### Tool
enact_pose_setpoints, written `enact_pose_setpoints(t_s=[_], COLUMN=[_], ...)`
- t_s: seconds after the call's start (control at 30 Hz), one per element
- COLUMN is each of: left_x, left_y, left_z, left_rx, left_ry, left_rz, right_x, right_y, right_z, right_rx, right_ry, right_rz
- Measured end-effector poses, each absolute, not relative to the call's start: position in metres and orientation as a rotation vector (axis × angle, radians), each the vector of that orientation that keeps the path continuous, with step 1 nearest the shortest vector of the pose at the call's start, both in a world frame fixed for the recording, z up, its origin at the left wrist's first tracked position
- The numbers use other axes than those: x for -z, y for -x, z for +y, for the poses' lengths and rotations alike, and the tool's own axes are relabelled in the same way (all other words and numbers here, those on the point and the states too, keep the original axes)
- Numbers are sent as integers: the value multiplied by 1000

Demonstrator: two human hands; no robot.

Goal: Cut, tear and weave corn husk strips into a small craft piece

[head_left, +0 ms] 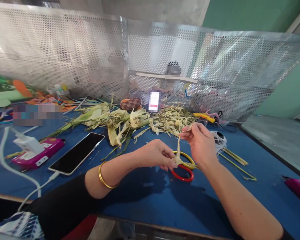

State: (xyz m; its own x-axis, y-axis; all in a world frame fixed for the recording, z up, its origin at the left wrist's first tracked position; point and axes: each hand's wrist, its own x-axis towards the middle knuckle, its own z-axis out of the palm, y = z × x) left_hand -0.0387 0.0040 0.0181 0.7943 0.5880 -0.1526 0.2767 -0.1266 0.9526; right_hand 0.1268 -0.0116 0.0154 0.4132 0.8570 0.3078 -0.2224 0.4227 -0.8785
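Note:
A pale strip of dried corn husk (178, 146) is stretched between my hands above the blue table (145, 203). My left hand (157, 154) is closed, pinching the knotted-looking lower part of the strip between thumb and fingers. Higher up and to the right, my right hand (201, 143) pinches its upper end. Another thin piece of husk sticks out rightward from the left fingertips. Beneath the hands lies a pair of scissors (182, 179) with one red and one yellow handle loop; their blades are hidden.
Behind my hands lie shredded husks (176, 118) and whole corn husks (97, 118). White thread (218, 137) and thin stalks (233, 156) are at right. Left are a phone (77, 153) on a cable and a magenta power strip (40, 153). A perforated metal screen (160, 53) stands behind.

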Motion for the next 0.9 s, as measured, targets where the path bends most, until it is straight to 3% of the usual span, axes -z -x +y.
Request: enact_pose_setpoints(t_s=[0.27, 0.47, 0.63, 0.8, 0.9], left_x=[-17, -21, -21, -20, -19], left_y=[35, 40, 43, 42, 41], left_z=[-2, 12, 16, 16, 18], left_rx=[-394, -678, -729, -717, -753], left_ry=[-1651, -1399, -1201, -1129, -1081], left_rz=[694, 791, 776, 757, 786], right_x=[-11, -18, -18, -9, -3], right_y=[-125, -140, -140, -139, -138], right_z=[-13, -15, -16, -13, -10], right_rx=[-748, -35, 342, 406, 173], right_ry=[865, 1190, 1055, 1130, 1300], right_rz=[-1205, -1679, -2247, -2134, -2096])
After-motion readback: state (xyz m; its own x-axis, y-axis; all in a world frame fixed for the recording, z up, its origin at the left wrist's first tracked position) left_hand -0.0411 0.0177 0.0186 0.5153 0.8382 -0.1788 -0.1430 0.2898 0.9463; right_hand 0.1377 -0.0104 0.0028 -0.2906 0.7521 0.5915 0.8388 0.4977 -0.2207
